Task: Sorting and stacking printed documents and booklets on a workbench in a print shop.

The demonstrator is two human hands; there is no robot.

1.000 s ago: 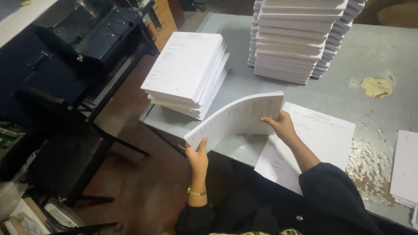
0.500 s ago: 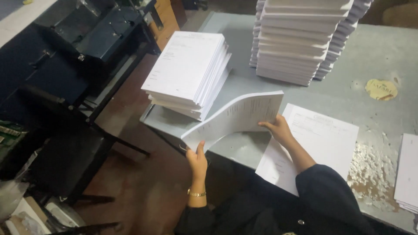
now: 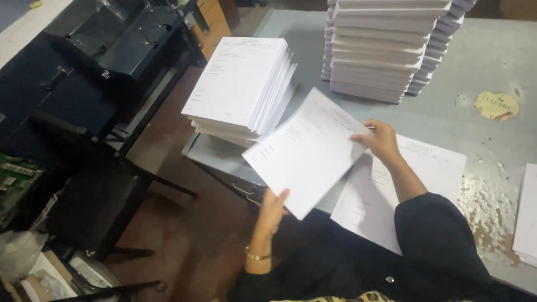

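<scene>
Gripping paper sheaf (image 3: 305, 151): L hand (image 3: 272, 210) fingers clamped underneath, R hand (image 3: 382, 141) clamped top.

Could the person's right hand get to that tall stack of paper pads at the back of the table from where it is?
Probably yes. The right hand grips the far edge of a held sheaf of sheets, and only bare grey table lies between it and the tall stack; it would need to let go first.

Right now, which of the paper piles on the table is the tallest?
The tall stack at the table's far edge, behind the right hand. It rises well above the medium pile at the left corner and the flat sheets under the right forearm.
</scene>
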